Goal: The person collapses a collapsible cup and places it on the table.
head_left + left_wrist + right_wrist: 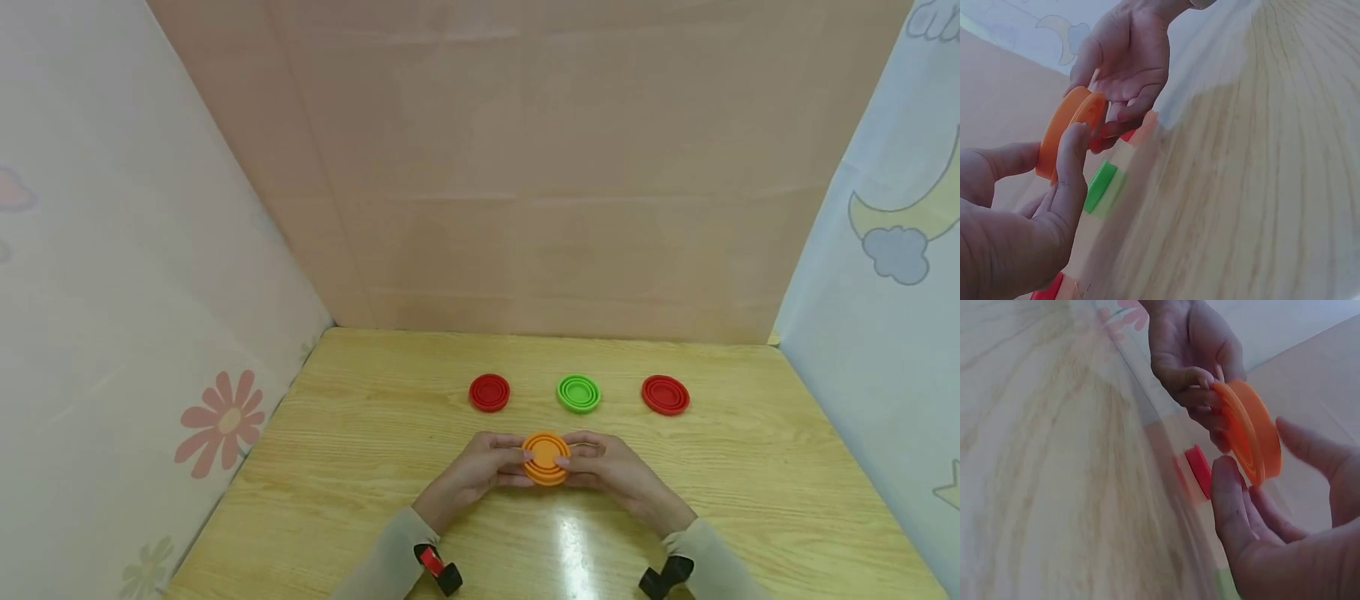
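Observation:
Both hands hold an orange collapsible cup (pixel 546 451), folded flat into concentric rings, above the near middle of the table. My left hand (pixel 480 471) grips its left edge, thumb on the ringed face and fingers around the back. On the opposite edge, my right hand (pixel 618 475) pinches it the same way. In the left wrist view the orange cup (pixel 1066 131) is seen edge-on, spanning the two hands. The right wrist view shows the cup (pixel 1250 431) tilted, with the right thumb and fingers at its rim.
Beyond the hands, a red folded cup (pixel 489 392), a green one (pixel 578 392) and another red one (pixel 665 394) lie in a row on the wooden table (pixel 360 442). A brown panel (pixel 540 167) stands at the back, with patterned white walls at both sides.

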Demonstrator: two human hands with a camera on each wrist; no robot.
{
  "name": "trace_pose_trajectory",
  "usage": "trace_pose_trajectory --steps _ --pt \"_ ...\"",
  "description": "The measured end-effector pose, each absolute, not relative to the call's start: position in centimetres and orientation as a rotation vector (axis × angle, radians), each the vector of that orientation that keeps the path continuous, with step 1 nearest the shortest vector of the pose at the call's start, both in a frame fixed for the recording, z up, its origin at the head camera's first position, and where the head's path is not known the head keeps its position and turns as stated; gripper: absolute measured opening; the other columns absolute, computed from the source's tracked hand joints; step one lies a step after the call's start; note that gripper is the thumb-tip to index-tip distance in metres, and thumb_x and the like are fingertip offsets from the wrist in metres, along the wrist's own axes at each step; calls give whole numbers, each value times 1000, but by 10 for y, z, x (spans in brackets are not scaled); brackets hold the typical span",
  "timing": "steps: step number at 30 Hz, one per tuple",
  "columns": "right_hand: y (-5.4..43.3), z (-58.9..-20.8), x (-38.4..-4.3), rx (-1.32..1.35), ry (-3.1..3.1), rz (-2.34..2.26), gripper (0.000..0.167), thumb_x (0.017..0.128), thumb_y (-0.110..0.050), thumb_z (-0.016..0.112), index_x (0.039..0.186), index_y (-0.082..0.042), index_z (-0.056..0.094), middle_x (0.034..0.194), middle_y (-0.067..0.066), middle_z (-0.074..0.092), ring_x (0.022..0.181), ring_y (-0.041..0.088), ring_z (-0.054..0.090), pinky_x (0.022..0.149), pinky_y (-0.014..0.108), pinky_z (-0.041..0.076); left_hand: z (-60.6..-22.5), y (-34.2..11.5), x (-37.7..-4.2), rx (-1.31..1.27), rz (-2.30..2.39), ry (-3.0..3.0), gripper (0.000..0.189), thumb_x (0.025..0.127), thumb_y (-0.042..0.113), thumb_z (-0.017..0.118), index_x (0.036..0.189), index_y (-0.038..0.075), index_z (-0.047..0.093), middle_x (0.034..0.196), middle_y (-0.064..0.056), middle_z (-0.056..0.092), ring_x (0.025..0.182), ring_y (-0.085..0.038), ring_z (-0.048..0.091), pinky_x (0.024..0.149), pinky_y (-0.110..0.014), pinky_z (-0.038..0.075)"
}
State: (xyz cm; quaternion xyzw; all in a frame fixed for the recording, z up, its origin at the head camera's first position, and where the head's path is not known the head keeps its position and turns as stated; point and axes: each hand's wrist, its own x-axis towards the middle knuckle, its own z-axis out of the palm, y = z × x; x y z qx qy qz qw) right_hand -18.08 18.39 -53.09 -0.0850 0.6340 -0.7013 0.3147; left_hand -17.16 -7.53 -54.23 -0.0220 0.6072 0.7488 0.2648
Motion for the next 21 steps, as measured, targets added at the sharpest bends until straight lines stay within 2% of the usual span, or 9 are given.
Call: trace_pose_trajectory --steps 4,8,11,14,18,21 --pt "188 -530 -181 -314 1724 -1779 64 97 -14 74 152 5 45 140 11 66 123 21 68 101 35 60 -542 -79 -171 -83 2028 1589 37 98 7 71 133 -6 67 116 -18 77 92 -20 78 88 -38 66" --pt "188 -528 -180 -402 1765 -1703 72 95 -15 78 156 -2 44 157 18 52 143 36 55 108 33 54 -540 -81 -170 -68 2003 1577 34 99 6 70 131 -5 69 113 -14 77 90 -19 78 86 -36 66" --pt "187 -526 -180 -477 1749 -1668 79 92 -13 81 159 -5 40 164 21 43 150 45 43 113 35 50 -537 -81 -169 -26 1977 1579 34 99 7 70 131 -5 69 112 -13 78 90 -18 78 85 -35 67" --pt "187 -527 -181 -517 1721 -1658 80 91 -9 80 160 -6 39 164 20 43 149 42 46 112 33 52 -537 -82 -170 -13 1964 1561 34 100 7 69 131 -5 68 111 -12 79 89 -17 77 84 -34 67" --pt "187 -529 -182 -518 1716 -1670 75 93 -8 79 158 -6 42 159 15 50 140 27 58 106 29 55 -538 -83 -170 -23 1951 1541 34 101 8 67 132 -5 68 110 -11 78 88 -16 77 83 -32 67" --pt "187 -530 -181 -504 1734 -1672 72 93 -11 79 157 -6 44 156 13 55 135 23 61 105 31 56 -539 -83 -171 -14 1941 1543 34 102 9 67 132 -5 67 110 -11 78 88 -16 77 83 -31 67"
